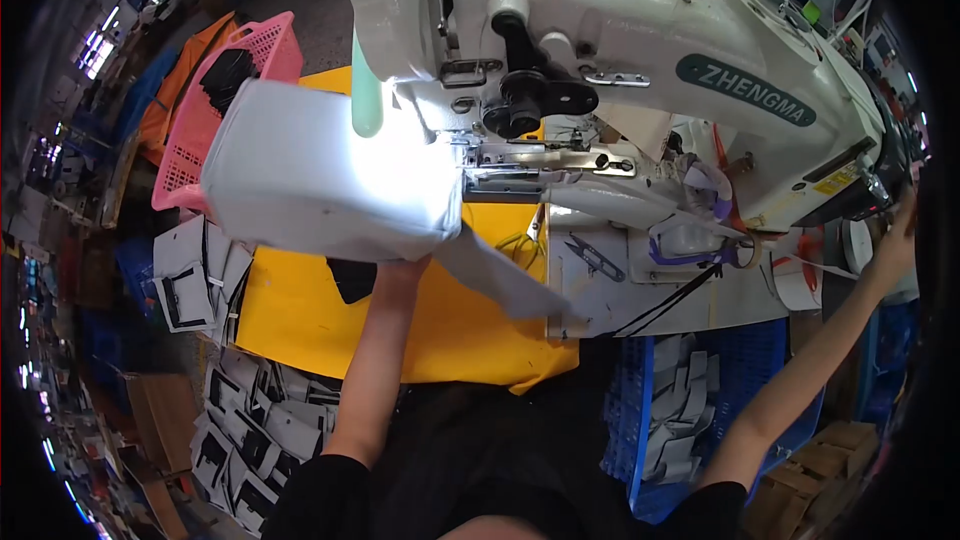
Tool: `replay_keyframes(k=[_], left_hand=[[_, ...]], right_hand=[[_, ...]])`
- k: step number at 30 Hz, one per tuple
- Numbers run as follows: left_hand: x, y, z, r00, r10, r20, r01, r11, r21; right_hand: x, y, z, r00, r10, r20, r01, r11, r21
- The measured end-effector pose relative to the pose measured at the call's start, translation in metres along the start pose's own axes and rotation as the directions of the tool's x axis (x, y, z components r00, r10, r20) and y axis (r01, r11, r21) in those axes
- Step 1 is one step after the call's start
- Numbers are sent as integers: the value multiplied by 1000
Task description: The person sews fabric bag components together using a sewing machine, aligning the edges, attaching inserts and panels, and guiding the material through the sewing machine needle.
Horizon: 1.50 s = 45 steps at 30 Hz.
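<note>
A light grey, box-shaped sewn fabric piece (pixel 290 165) sits at the needle end of a white sewing machine (pixel 640 65), lit brightly by its lamp. My left hand (pixel 403 268) reaches under the near lower edge of this piece; its fingers are hidden there. From the same corner a loose grey strip (pixel 510 280) hangs down towards the right. Far to the right, my right hand (pixel 905 225) is up against the rear end of the machine, dim and near the edge of view, so its finger posture is unclear.
A yellow sheet (pixel 470 340) covers the work surface at left. Scissors (pixel 740 240) and tweezers (pixel 595 258) are by the machine base. A pink basket (pixel 180 155) stands at left. Flat grey pieces (pixel 245 430) lie below; a blue crate (pixel 640 420) holds grey strips.
</note>
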<state>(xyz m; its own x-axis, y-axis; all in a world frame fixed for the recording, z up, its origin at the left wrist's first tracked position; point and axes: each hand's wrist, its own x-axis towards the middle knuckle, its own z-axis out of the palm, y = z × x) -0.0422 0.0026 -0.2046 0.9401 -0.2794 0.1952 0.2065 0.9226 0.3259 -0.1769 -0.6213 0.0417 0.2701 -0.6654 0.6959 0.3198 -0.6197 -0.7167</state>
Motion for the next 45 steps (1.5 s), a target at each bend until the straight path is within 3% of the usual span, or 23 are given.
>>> replay_keyframes(k=[2, 3, 4, 5, 6, 8, 9, 10, 11, 12, 15, 17, 21, 23, 27, 28, 30, 31, 33, 34, 38, 43, 45], left_hand=[[-12, 9, 0, 994, 104, -13, -94, 942, 323], [-14, 11, 1, 995, 99, -12, -90, 941, 328], [-17, 13, 4, 996, 56, 65, -66, 986, 155], [-18, 13, 6, 988, 26, 150, -23, 999, -21], [-18, 14, 8, 971, 10, 240, 38, 980, -193], [-18, 15, 10, 973, 4, 232, 21, 994, -105], [-17, 15, 10, 975, 17, 220, -12, 1000, -22], [-17, 15, 10, 977, 34, 209, -47, 997, 59], [-19, 15, 9, 976, 27, 215, -40, 998, 54], [-22, 15, 8, 985, 16, 172, -23, 999, 34], [-25, 14, 3, 997, 11, 82, -8, 1000, -28], [-29, 13, 1, 997, 36, 69, -35, 999, -4], [-37, 14, -5, 989, 89, 121, -100, 991, 91], [-37, 15, -9, 982, 104, 157, -125, 983, 132], [-39, 9, -37, 964, 100, 247, -99, 995, -15], [-40, 5, -53, 970, 128, 205, -79, 970, -229], [-39, 0, -72, 983, 148, 113, -48, 786, -616], [-37, 2, -60, 983, 143, 118, -40, 786, -616], [-36, 9, -29, 987, 124, 106, -108, 983, -150], [-36, 11, -18, 988, 118, 97, -128, 986, 109], [-34, 16, -3, 999, -2, 40, 5, 998, -59], [-27, 18, 10, 995, -98, -1, 97, 986, -136], [-24, 16, 13, 923, -93, -374, 39, 988, -149]], right_hand=[[-56, -21, -4, 963, -261, -65, 241, 945, -220], [-91, -53, 19, 919, -387, -78, 343, 880, -330], [-142, -80, 54, 955, -293, -48, 271, 927, -260], [-177, -107, 87, 943, -311, 121, 333, 891, -309], [-199, -129, 109, 919, -251, 305, 324, 920, -221], [-222, -151, 136, 847, -76, 526, 247, 933, -263], [-226, -152, 146, 854, -74, 514, 246, 930, -274], [-229, -152, 156, 859, 33, 510, 175, 919, -353], [-232, -151, 160, 855, 139, 500, 105, 897, -429], [-237, -151, 159, 858, 135, 496, 111, 894, -435], [-248, -154, 147, 941, -189, 282, 257, 939, -227], [-278, -178, 142, 961, -146, 235, 163, 985, -53], [-332, -196, 151, 742, -387, 548, 400, 911, 101], [-344, -200, 169, 721, -422, 550, 398, 902, 170], [-354, -198, 188, 699, -452, 554, 376, 891, 254], [-356, -197, 191, 699, -452, 554, 369, 892, 261], [-359, -195, 194, 702, -442, 558, 367, 897, 248], [-360, -193, 195, 706, -431, 563, 362, 902, 236], [-362, -191, 199, 714, -417, 562, 357, 908, 219], [-364, -190, 202, 717, -410, 563, 351, 911, 216], [-367, -187, 203, 747, -353, 563, 291, 935, 201], [-358, -191, 178, 774, -283, 566, 189, 957, 219], [-349, -195, 157, 785, -274, 555, 177, 959, 224]])
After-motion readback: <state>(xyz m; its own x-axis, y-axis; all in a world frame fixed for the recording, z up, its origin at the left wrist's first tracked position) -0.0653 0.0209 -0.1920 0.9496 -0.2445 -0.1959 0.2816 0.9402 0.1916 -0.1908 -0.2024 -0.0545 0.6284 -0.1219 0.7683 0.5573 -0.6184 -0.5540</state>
